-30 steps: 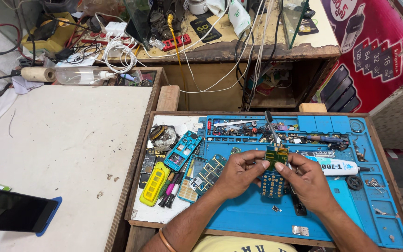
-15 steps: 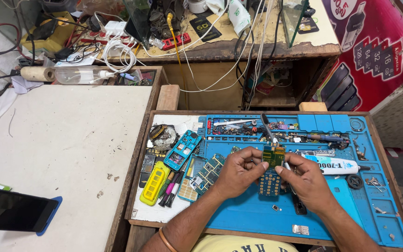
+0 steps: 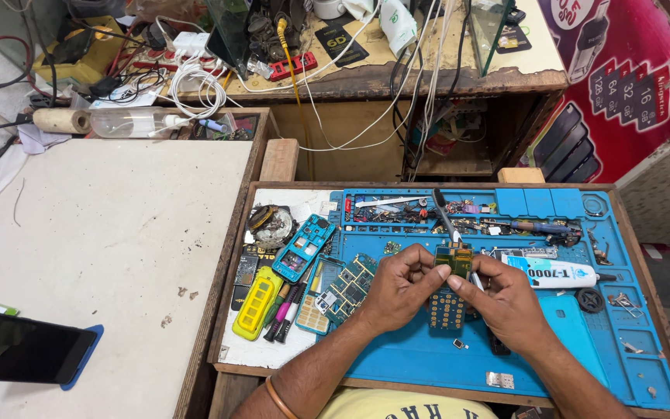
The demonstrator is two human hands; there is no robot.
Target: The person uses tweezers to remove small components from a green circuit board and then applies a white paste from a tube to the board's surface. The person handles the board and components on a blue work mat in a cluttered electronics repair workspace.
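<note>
My left hand (image 3: 398, 289) and my right hand (image 3: 505, 299) meet over the blue work mat (image 3: 568, 334) and pinch a small phone circuit board (image 3: 451, 283) between them. The board has a dark screen part at the top and a gold keypad grid below. A thin dark tool (image 3: 445, 216) sticks up and away from my right hand's fingers. A white glue tube (image 3: 556, 271) lies just right of my right hand.
Left on the mat lie a blue phone frame (image 3: 304, 247), a yellow phone shell (image 3: 257, 302), pens (image 3: 284, 310) and a spare board (image 3: 347, 285). A dark phone (image 3: 21, 353) rests on the white tabletop (image 3: 110, 233). Cables and a power strip crowd the wooden bench (image 3: 397, 74) behind.
Both hands stay on the circuit board in almost the same spot; the fingers have shifted slightly around it.
</note>
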